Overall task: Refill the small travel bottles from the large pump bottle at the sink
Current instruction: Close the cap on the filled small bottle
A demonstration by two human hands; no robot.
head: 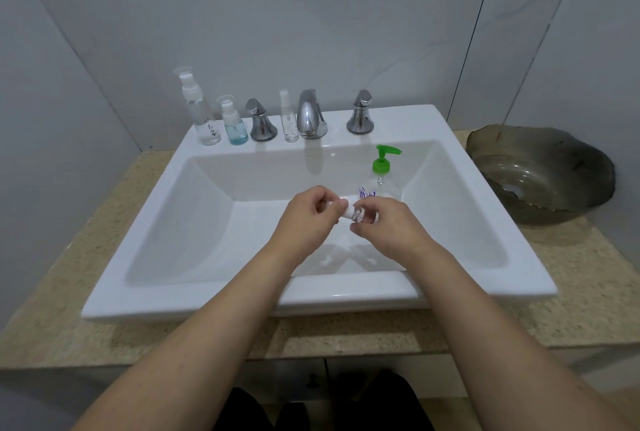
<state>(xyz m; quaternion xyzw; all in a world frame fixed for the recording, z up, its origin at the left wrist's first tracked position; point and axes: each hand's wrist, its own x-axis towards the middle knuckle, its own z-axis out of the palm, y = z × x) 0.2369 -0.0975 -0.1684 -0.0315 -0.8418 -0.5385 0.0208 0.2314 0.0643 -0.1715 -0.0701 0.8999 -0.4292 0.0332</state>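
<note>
Over the white sink basin (194, 208), both hands meet on a small clear travel bottle (358, 214). My right hand (388, 222) grips its body. My left hand (308, 214) pinches its white cap end (343, 205). Just behind my hands, inside the basin, stands the large clear pump bottle (381, 181) with a green pump head. On the sink's back ledge stand three more small bottles: a tall clear one (201, 111), a short one with blue liquid (234, 125) and a thin clear spray bottle (288, 118).
A chrome faucet (310, 115) with two chrome handles (259, 122) (360, 113) lines the back ledge. A dark glass bowl (540, 174) sits on the speckled countertop (571, 285) to the right. Tiled wall stands close behind.
</note>
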